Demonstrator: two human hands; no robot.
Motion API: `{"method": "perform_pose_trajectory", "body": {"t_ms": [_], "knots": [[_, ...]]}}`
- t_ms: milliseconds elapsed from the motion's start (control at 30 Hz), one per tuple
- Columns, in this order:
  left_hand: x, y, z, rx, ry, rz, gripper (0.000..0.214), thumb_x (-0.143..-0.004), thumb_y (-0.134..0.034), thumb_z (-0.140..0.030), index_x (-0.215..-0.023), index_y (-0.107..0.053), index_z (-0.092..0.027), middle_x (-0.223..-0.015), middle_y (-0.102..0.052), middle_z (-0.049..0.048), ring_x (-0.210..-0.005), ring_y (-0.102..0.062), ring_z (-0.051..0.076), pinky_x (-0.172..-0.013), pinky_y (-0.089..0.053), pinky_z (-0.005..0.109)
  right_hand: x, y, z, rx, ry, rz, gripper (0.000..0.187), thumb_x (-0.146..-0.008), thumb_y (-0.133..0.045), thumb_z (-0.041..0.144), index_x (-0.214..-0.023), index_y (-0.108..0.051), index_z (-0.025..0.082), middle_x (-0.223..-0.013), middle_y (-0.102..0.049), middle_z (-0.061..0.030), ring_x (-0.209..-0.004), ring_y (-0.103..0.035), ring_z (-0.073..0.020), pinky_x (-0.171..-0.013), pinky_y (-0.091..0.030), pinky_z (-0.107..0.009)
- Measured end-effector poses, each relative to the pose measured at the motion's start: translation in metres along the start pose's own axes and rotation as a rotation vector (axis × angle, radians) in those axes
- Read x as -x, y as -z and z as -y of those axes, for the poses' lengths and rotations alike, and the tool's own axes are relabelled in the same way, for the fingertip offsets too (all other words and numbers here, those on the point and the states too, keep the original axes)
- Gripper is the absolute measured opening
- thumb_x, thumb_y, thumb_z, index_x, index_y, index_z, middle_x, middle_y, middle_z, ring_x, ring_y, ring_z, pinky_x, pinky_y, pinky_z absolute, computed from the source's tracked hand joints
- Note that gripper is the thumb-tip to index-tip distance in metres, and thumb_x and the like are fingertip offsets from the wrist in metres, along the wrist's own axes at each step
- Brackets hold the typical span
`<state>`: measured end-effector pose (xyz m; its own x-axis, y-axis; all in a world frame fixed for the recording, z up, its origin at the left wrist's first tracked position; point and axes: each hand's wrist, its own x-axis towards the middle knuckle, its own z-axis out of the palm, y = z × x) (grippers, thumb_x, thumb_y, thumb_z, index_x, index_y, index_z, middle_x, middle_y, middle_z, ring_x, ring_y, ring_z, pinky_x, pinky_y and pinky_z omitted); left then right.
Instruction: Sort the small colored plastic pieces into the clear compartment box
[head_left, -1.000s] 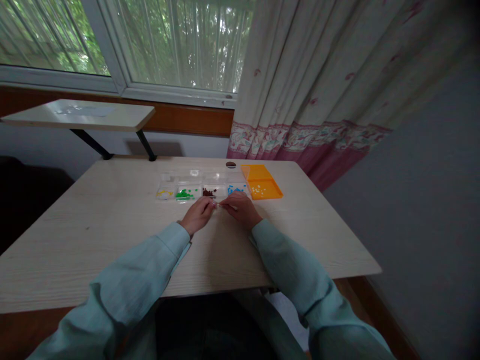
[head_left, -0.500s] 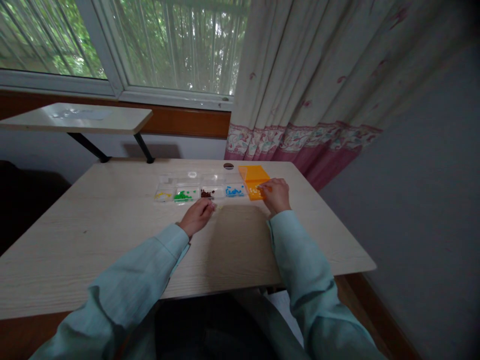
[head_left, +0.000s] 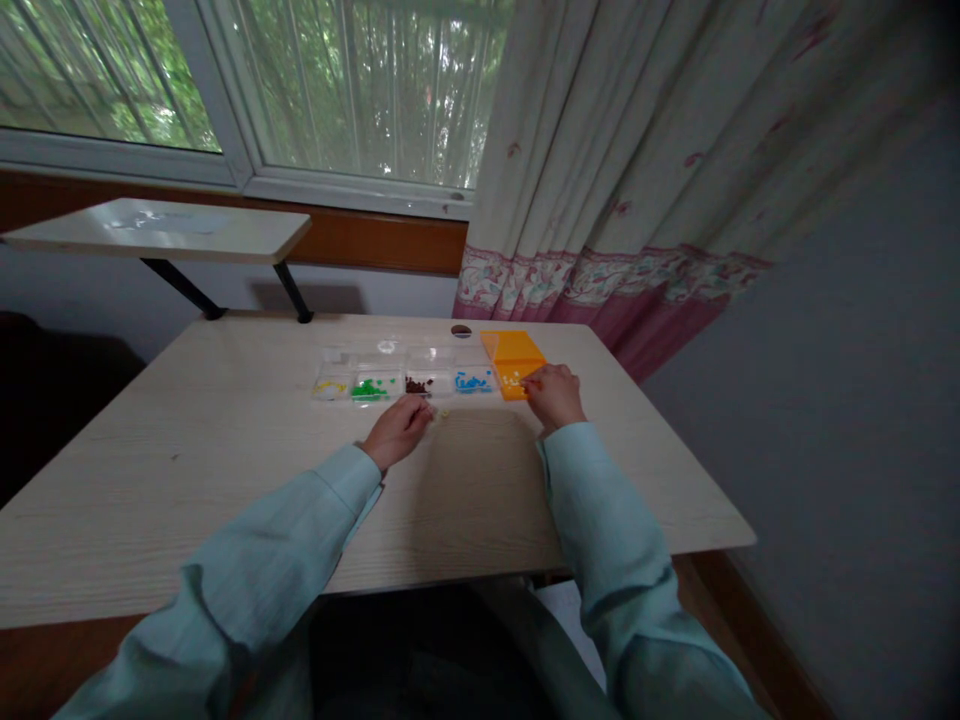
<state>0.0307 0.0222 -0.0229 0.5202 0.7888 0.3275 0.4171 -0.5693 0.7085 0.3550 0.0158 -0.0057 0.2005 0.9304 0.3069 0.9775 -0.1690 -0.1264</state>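
Observation:
My left hand [head_left: 400, 431] is closed in a pinch just in front of the clear box with dark brown pieces [head_left: 418, 386]. A tiny pale yellowish bit [head_left: 445, 413] shows by its fingertips; whether it is held I cannot tell. My right hand [head_left: 556, 398] has its fingertips pinched together at the right side of an open orange box [head_left: 514, 345], which holds small pale pieces [head_left: 513, 379]. What either pinch grips is too small to make out. Blue pieces [head_left: 474, 382] lie in the clear box left of the orange one.
Farther left are clear boxes with green pieces [head_left: 371, 389] and yellow pieces [head_left: 330, 386], their lids open toward the back. All stand on a pale wooden table [head_left: 247, 440]. A raised shelf [head_left: 247, 228] rises at the back left; a curtain [head_left: 600, 230] hangs behind.
The view has shifted slightly, moving the scene a little to the right. My right hand stays at the orange box with its fingers slightly changed. My left hand remains nearly in place.

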Motion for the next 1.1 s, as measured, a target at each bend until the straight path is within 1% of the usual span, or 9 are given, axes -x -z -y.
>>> {"method": "perform_pose_trajectory", "body": {"t_ms": [67, 133, 267, 400, 500, 600, 767, 967, 1100], "knots": [[0.000, 0.000, 0.000, -0.003, 0.002, 0.001, 0.029, -0.094, -0.039, -0.038, -0.079, -0.054, -0.019, -0.079, -0.054, 0.0033, -0.078, -0.052, 0.017, -0.073, -0.042, 0.030, 0.000, 0.001, 0.000, -0.013, -0.003, 0.006, 0.023, -0.086, -0.055, 0.029, -0.090, -0.077, 0.022, -0.098, -0.069, -0.0110, -0.100, -0.049, -0.0286, -0.082, -0.033, -0.039], [0.000, 0.000, 0.000, -0.005, 0.003, 0.005, 0.029, -0.094, -0.039, -0.038, -0.079, -0.054, -0.019, -0.079, -0.054, 0.0033, -0.077, -0.051, 0.017, -0.072, -0.042, 0.030, 0.000, 0.003, 0.001, -0.032, 0.000, -0.016, 0.025, -0.088, -0.053, 0.030, -0.091, -0.076, 0.021, -0.098, -0.069, -0.0107, -0.099, -0.049, -0.0278, -0.082, -0.033, -0.038], [0.001, 0.000, 0.001, -0.024, 0.001, -0.008, 0.025, -0.094, -0.041, -0.035, -0.083, -0.056, -0.018, -0.080, -0.055, 0.0034, -0.077, -0.051, 0.017, -0.071, -0.042, 0.029, 0.000, 0.010, 0.005, -0.087, -0.001, -0.136, 0.031, -0.090, -0.048, 0.032, -0.094, -0.075, 0.018, -0.099, -0.069, -0.0114, -0.097, -0.050, -0.0270, -0.082, -0.033, -0.039], [0.003, -0.001, 0.002, -0.062, -0.034, -0.010, 0.021, -0.092, -0.045, -0.031, -0.102, -0.058, -0.018, -0.087, -0.056, 0.0045, -0.082, -0.054, 0.017, -0.075, -0.044, 0.030, 0.000, 0.017, 0.016, -0.168, 0.027, -0.194, 0.034, -0.092, -0.044, 0.031, -0.095, -0.075, 0.017, -0.098, -0.070, -0.0114, -0.095, -0.052, -0.0264, -0.084, -0.034, -0.039], [0.005, -0.001, 0.001, -0.123, -0.075, 0.013, 0.028, -0.090, -0.049, -0.029, -0.115, -0.057, -0.019, -0.094, -0.056, 0.0064, -0.085, -0.055, 0.019, -0.079, -0.046, 0.033, 0.001, 0.016, 0.024, -0.206, 0.067, -0.185, 0.033, -0.092, -0.045, 0.032, -0.095, -0.075, 0.017, -0.096, -0.070, -0.0109, -0.095, -0.053, -0.0257, -0.084, -0.034, -0.038], [0.007, -0.002, -0.002, -0.196, -0.123, 0.043, 0.033, -0.089, -0.051, -0.027, -0.121, -0.055, -0.019, -0.098, -0.056, 0.0082, -0.089, -0.055, 0.020, -0.084, -0.047, 0.036, 0.002, 0.013, 0.031, -0.222, 0.116, -0.171, 0.031, -0.092, -0.048, 0.032, -0.095, -0.075, 0.019, -0.096, -0.071, -0.0092, -0.096, -0.054, -0.0250, -0.085, -0.034, -0.037], [0.007, -0.004, -0.002, -0.262, -0.137, 0.054, 0.028, -0.089, -0.050, -0.025, -0.116, -0.057, -0.017, -0.099, -0.054, 0.0098, -0.094, -0.054, 0.022, -0.089, -0.046, 0.038, 0.001, 0.010, 0.035, -0.216, 0.170, -0.156, 0.029, -0.091, -0.050, 0.032, -0.094, -0.075, 0.019, -0.096, -0.072, -0.0079, -0.095, -0.056, -0.0243, -0.085, -0.035, -0.036], [0.006, -0.004, 0.002, -0.234, -0.144, 0.075, 0.025, -0.090, -0.051, -0.025, -0.112, -0.059, -0.019, -0.099, -0.052, 0.0091, -0.090, -0.054, 0.021, -0.084, -0.047, 0.036, 0.001, 0.008, 0.036, -0.216, 0.186, -0.136, 0.029, -0.091, -0.050, 0.033, -0.094, -0.075, 0.019, -0.095, -0.072, -0.0083, -0.095, -0.057, -0.0239, -0.086, -0.036, -0.036], [0.005, -0.004, 0.004, -0.198, -0.119, 0.080, 0.018, -0.088, -0.054, -0.024, -0.104, -0.059, -0.019, -0.097, -0.051, 0.0073, -0.084, -0.054, 0.019, -0.079, -0.047, 0.034, 0.001, 0.008, 0.036, -0.207, 0.199, -0.140, 0.029, -0.091, -0.049, 0.033, -0.093, -0.075, 0.019, -0.094, -0.072, -0.0080, -0.094, -0.057, -0.0237, -0.085, -0.036, -0.036]]}}
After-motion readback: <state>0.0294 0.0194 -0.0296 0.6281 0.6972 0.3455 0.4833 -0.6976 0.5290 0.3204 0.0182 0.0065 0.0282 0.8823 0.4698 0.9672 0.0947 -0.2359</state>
